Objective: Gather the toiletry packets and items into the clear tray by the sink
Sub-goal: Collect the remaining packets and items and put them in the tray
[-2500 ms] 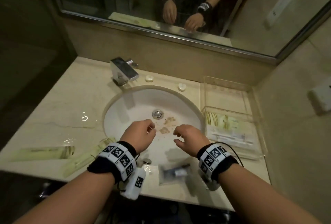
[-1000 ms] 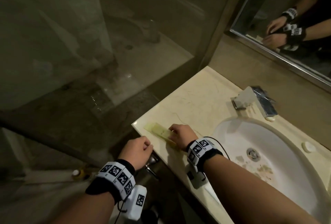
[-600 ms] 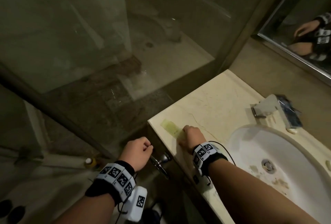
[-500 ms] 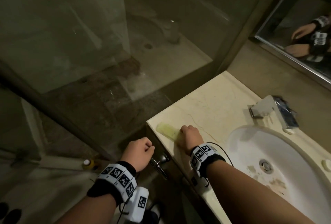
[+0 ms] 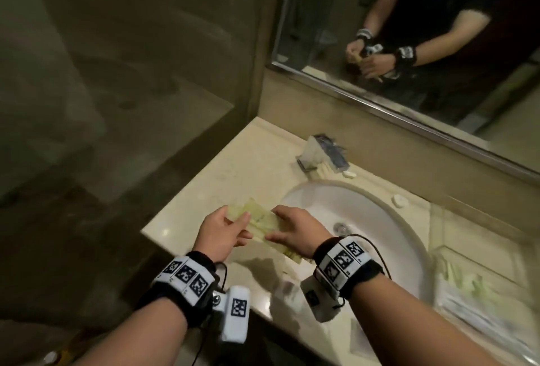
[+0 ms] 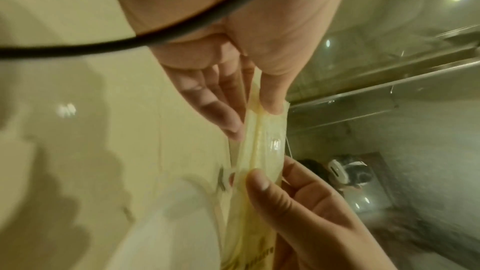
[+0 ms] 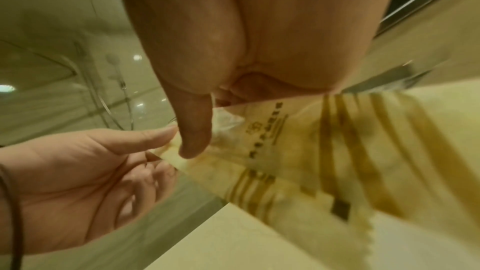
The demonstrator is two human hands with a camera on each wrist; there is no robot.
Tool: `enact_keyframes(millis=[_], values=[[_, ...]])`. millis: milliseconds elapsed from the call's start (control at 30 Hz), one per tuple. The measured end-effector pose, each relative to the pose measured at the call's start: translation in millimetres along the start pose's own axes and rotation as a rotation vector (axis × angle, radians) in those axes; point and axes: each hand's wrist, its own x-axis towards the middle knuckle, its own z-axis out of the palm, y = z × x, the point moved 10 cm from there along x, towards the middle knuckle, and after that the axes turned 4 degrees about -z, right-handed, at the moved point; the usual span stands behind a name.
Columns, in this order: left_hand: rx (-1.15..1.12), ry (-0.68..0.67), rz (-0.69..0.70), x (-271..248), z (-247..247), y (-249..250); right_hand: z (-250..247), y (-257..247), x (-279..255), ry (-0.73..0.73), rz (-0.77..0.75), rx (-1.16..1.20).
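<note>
Right hand (image 5: 295, 229) pinches the near end of the pale yellow-green toiletry packets (image 5: 261, 224), thumb on one face, fingers on the other. Left hand (image 5: 222, 232) takes the far end, thumb over the top, fingers loosely curled below. Both hands hold the packets in the air just left of the sink (image 5: 377, 219), above the counter (image 5: 239, 178).

Left wrist view shows more than one packet edge stacked together, thin, glossy film with crimped ends. Judgement: very light, floppy, slick plastic; layers likely to slide against each other and fan out if held only at one corner. Best hold is a flat pinch across the whole stack near the middle, or one end in each hand as now. Not fragile, firm squeeze should be fine.

Clear tray (image 5: 479, 286) sits right of the sink, already with similar packets in it. The carry goes across the sink, so a dropped packet may land in the wet bowl.
</note>
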Motion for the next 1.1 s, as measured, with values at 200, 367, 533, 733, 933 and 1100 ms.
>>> enact_keyframes(millis=[200, 367, 533, 733, 933, 1100], values=[[-0.04, -0.176, 0.029, -11.8, 118.8, 9.1, -47.4, 67.0, -81.6, 0.098, 0.119, -0.174], [0.006, -0.348, -0.028, -31.3, 206.0, -3.2, -67.9, 123.4, -142.2, 0.156, 0.194, -0.165], [0.102, -0.434, -0.018, -50.7, 278.3, -10.6, -94.8, 161.9, -202.5, 0.255, 0.24, -0.251], [0.167, -0.531, -0.066, -74.7, 365.4, -31.4, -124.9, 214.3, -271.0, 0.381, 0.324, -0.294], [0.216, -0.575, -0.12, -86.8, 433.4, -59.2, -138.7, 270.4, -311.6, 0.349, 0.396, -0.331], [0.24, -0.565, -0.198, -82.0, 470.7, -77.6, -163.6, 320.8, -322.3, 0.312, 0.447, -0.458]])
